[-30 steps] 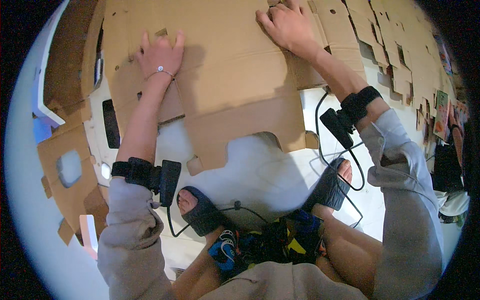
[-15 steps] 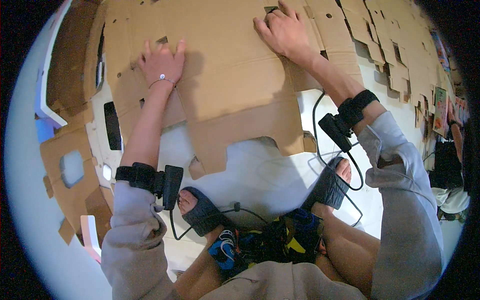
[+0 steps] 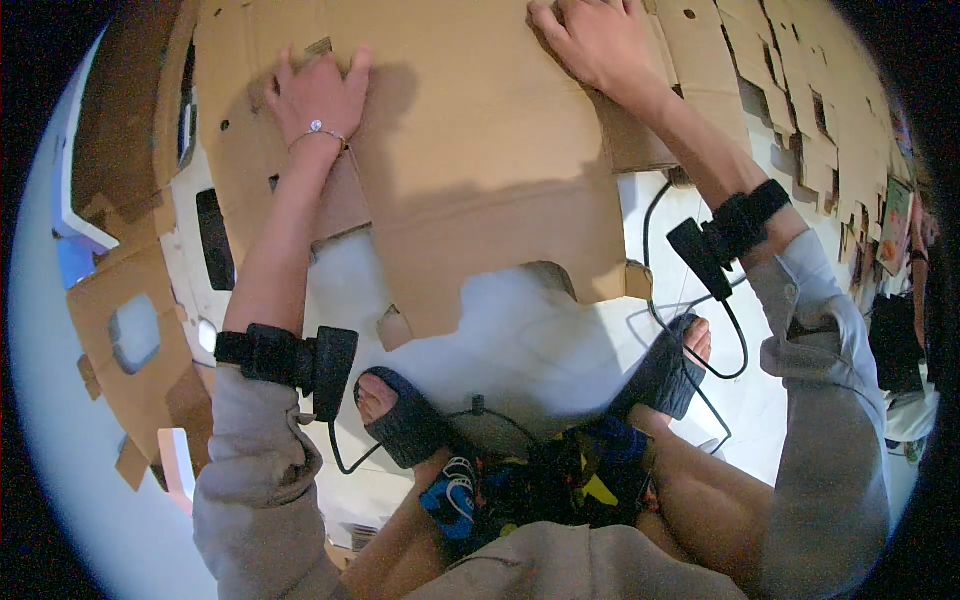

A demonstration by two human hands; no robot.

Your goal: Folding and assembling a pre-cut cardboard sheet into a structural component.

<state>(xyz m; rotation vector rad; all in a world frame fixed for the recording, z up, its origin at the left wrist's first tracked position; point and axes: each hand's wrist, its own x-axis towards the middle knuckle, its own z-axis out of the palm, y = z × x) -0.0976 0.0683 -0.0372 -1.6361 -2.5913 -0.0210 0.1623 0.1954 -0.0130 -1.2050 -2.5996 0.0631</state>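
Observation:
A large brown cardboard sheet (image 3: 470, 130), with creases, small slots and a notched near edge, lies in front of me. My left hand (image 3: 318, 98) rests on its left part, fingers spread and bent, the fingertips beside a small slot (image 3: 318, 47). A thin bracelet (image 3: 318, 127) circles that wrist. Farther off on the right, my right hand (image 3: 605, 45) lies over the sheet's far right part with its thumb held apart. The top edge of the picture cuts off some of its fingertips. Neither hand shows anything held.
Flattened cardboard pieces (image 3: 125, 335) lie at the left, and stacked cut-out cardboard (image 3: 810, 110) spreads along the right. Black straps with cabled devices (image 3: 335, 372) sit on my forearms. My feet (image 3: 405, 420) in dark footwear are near the sheet's notched edge on the white floor.
Both hands appear higher in the picture, the right one also farther right and partly out of view. The cardboard has shifted slightly; I cannot tell whether it or my head moved.

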